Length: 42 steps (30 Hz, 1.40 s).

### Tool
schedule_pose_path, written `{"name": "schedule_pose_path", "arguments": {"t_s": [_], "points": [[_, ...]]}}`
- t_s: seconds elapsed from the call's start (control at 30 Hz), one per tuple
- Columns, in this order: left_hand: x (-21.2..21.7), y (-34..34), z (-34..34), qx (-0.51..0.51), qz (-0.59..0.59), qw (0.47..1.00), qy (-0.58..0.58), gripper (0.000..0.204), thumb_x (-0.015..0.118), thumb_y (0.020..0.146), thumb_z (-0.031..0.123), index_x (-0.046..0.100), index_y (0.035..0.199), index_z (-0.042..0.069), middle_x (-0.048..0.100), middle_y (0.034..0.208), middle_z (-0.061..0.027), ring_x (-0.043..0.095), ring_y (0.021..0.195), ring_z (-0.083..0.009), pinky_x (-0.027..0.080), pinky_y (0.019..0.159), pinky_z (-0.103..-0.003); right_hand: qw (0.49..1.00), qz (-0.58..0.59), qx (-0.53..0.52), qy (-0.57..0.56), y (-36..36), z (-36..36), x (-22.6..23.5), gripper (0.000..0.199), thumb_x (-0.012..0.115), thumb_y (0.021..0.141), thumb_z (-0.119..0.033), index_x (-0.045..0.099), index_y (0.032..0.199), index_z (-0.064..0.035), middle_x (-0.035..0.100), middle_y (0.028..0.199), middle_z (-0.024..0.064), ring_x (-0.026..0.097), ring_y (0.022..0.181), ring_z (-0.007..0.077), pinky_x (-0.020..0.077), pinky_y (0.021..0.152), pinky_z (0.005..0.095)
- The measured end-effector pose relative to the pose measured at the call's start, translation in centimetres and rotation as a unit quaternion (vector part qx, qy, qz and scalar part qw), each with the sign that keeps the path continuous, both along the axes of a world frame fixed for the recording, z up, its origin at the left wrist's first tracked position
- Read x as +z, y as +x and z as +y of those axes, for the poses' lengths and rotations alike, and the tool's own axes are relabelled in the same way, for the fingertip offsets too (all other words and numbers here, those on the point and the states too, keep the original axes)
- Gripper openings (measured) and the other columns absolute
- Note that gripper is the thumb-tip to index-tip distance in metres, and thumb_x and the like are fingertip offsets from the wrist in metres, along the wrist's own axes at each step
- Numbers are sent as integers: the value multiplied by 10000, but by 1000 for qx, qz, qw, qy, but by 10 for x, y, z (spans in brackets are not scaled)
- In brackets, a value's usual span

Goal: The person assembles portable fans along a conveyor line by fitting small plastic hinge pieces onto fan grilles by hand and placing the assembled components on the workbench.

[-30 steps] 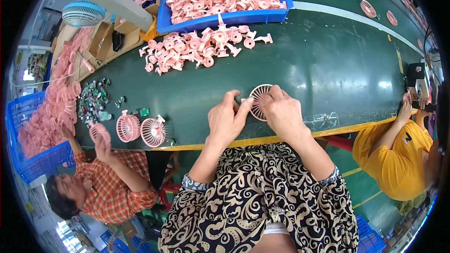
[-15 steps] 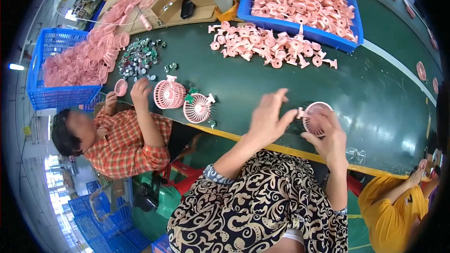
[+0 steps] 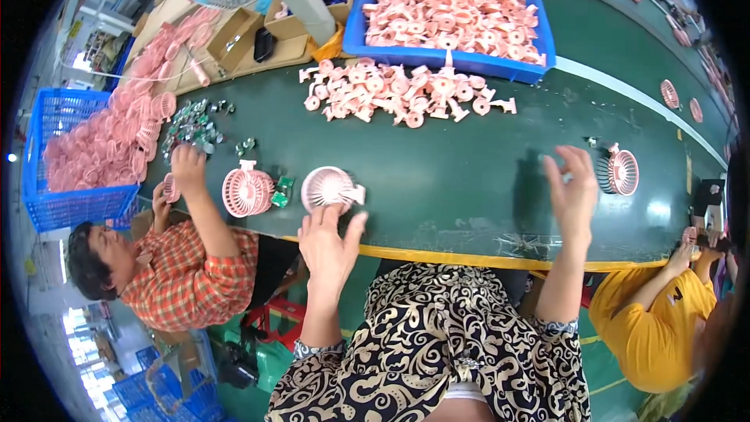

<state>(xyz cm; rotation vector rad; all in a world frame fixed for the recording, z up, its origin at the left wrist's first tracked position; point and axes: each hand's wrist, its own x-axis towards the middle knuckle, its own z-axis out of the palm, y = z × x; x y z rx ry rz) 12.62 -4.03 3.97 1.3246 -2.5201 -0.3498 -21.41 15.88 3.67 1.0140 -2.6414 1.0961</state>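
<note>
Here a pink fan head (image 3: 330,187) is lying on the green counter (image 3: 469,187) near its yellow front edge, and the left hand (image 3: 328,246) is reaching up to it with fingers spread, fingertips touching or just short of its lower rim; it is gripping nothing. The right hand (image 3: 574,191) is hovering open and empty, fingers splayed, just left of a second pink fan (image 3: 621,172) that is resting on the counter. Left of the first fan head another pink fan (image 3: 246,190) is standing beside a small green circuit board (image 3: 283,191). A co-worker in a checked shirt is working there, one hand (image 3: 187,168) reaching toward a heap of small dark parts (image 3: 191,125). Further back a loose pile of pink fan stands (image 3: 398,94) is lying in front of a blue rectangular tray (image 3: 449,62) that is brimming with more of them. At far left a blue mesh crate (image 3: 66,203) is holding pink grilles, with brown cardboard boxes (image 3: 285,39) behind.
</note>
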Motion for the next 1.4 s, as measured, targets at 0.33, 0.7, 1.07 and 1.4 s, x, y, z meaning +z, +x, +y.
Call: {"name": "schedule_pose_path", "arguments": {"t_s": [0.33, 0.7, 1.07, 1.4], "points": [[-27, -56, 25, -286, 134, 946, 77, 552, 921, 715, 311, 616, 1114, 82, 604, 1250, -118, 577, 1185, -377, 409, 1073, -526, 988, 81, 130, -11, -11, -90, -23, 303, 709, 922, -78, 709, 1223, -45, 675, 1315, 125, 709, 1043, 378, 583, 881, 440], [-9, -52, 8, -219, 14, 975, 33, 710, 840, 779, 182, 553, 1412, 37, 664, 1178, -139, 561, 1199, -349, 377, 1086, -494, 963, -238, 97, -86, 35, -49, -34, 286, 646, 1012, -59, 697, 1290, -13, 777, 988, 89, 692, 747, 168, 564, 702, 305], [-12, -57, 7, -170, 75, 982, 28, 194, 811, 859, 162, 764, 1018, 61, 702, 772, -58, 645, 861, -272, 447, 931, -436, 991, 92, -87, 40, 30, 21, -50, 349, 776, 938, -161, 715, 1280, -128, 651, 1177, 122, 687, 985, 303, 560, 848, 404], [-23, -53, 6, -147, 124, 956, 221, 134, 754, 922, 88, 789, 1025, 10, 730, 736, -89, 676, 636, -161, 516, 618, -327, 998, -51, 1, 34, 47, 31, -29, 280, 776, 927, -111, 734, 1186, -14, 667, 1053, 126, 679, 763, 229, 547, 683, 358]]}}
